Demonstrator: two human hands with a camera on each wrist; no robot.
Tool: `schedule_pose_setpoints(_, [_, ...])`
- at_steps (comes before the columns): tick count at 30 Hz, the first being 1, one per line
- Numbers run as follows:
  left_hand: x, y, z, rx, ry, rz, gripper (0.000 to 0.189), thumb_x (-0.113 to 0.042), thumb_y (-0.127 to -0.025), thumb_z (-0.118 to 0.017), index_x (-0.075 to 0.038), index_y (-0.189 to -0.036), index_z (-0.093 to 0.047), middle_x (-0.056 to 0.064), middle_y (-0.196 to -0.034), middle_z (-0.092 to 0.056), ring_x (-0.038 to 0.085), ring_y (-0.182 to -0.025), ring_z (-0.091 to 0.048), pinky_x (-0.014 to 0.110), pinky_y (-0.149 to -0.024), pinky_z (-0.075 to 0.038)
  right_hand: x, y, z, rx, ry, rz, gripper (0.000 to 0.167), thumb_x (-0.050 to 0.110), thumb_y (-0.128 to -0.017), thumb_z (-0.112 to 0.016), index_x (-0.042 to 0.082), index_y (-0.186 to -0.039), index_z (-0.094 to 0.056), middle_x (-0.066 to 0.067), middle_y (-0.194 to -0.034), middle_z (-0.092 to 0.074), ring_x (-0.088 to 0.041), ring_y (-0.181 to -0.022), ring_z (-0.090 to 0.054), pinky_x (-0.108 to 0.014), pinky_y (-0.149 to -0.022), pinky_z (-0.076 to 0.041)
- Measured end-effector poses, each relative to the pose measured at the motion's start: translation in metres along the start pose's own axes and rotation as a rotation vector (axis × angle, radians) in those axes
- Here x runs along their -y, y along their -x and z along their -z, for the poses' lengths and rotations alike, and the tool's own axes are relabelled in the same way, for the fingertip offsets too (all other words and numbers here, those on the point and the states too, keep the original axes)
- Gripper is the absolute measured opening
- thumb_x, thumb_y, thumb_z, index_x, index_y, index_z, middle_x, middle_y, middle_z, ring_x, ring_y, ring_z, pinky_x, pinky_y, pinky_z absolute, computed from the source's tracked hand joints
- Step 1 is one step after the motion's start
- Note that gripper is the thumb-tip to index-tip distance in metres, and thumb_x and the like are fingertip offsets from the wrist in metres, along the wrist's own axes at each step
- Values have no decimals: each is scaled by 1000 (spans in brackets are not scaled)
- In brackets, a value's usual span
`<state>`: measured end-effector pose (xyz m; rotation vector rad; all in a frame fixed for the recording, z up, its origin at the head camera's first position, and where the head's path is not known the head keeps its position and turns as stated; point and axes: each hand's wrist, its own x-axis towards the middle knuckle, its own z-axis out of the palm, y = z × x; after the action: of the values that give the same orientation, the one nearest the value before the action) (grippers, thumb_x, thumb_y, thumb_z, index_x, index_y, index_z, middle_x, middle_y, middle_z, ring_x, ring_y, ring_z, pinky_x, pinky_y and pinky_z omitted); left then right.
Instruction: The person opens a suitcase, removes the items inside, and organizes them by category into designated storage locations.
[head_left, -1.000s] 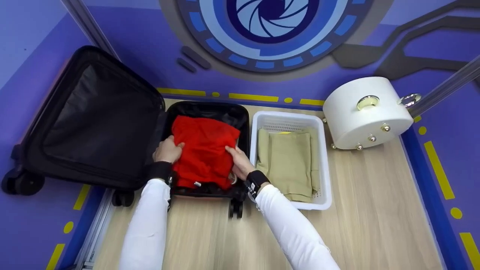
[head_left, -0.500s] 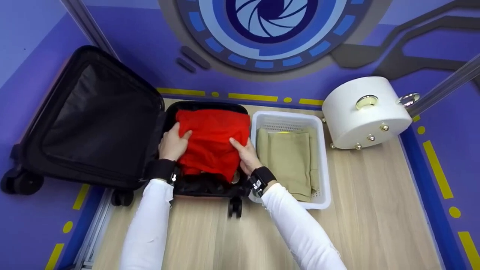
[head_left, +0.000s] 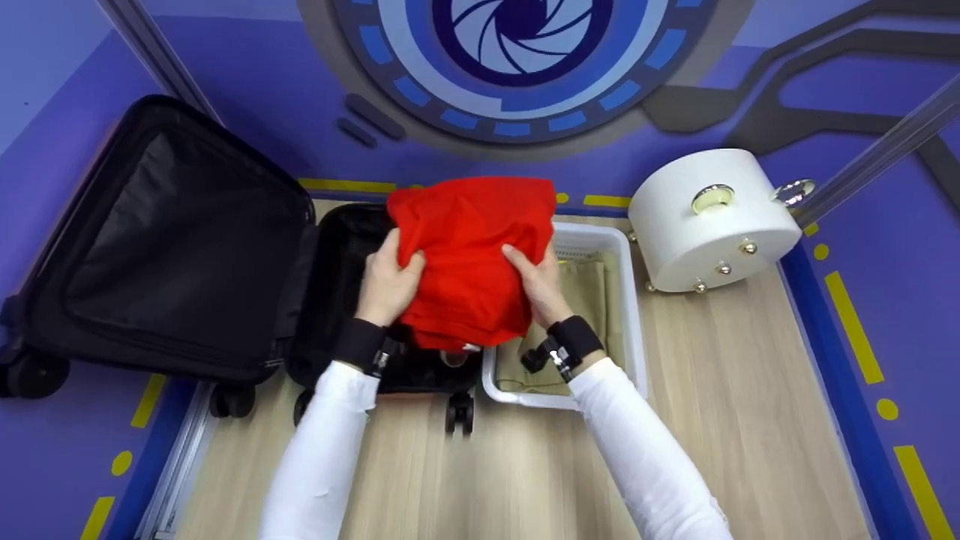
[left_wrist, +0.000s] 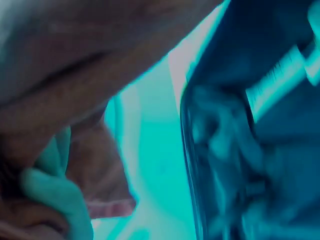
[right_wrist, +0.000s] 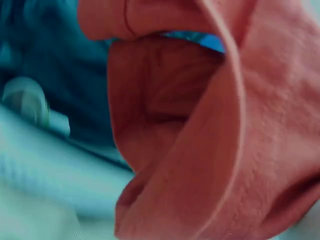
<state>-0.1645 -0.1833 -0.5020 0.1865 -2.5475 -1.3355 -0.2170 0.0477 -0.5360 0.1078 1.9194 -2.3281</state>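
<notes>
A folded red cloth garment (head_left: 469, 262) hangs between my two hands in the head view, above the gap between the black suitcase (head_left: 187, 240) and the white basket (head_left: 637, 330). My left hand (head_left: 390, 279) grips its left edge, thumb on top. On the right edge, my right hand (head_left: 544, 285) pinches it the same way; most fingers are hidden underneath. The right wrist view has the garment's loose folds (right_wrist: 190, 150) close up. Under the cloth, straps (left_wrist: 230, 135) lie inside the suitcase in the tinted, blurred left wrist view.
Folded khaki clothing (head_left: 592, 292) lies in the basket, partly covered by my right arm and the red cloth. A white round case (head_left: 705, 217) with gold studs stands at the right. The suitcase lid leans open against the left wall. A purple wall (head_left: 262, 112) bounds the back.
Both hands have lifted the red garment out of the suitcase and carried it right, partly over the basket. The view has shifted slightly right.
</notes>
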Motion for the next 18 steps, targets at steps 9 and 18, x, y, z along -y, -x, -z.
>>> schedule_pose_setpoints(9, [-28,30,-84,78,149,12,70,-18,-99,-60,-16,-165,-37,27,-145,-60,42,-125,-67,51,-112,-49,19,1,91,-13,269,94,79,0,-94,-61,7,-166,-29,-15,-170,-34,-27,-155,-34,-40,-130,-23])
schedule_pose_setpoints(18, [-36,57,-151,153,64,64,68,-23,-102,-60,-23,-166,-36,27,-133,-69,43,-106,-74,56,-87,-57,3,12,161,7,468,77,87,0,-99,-60,11,-170,-9,-13,-177,-13,-30,-162,-20,-41,-133,-14])
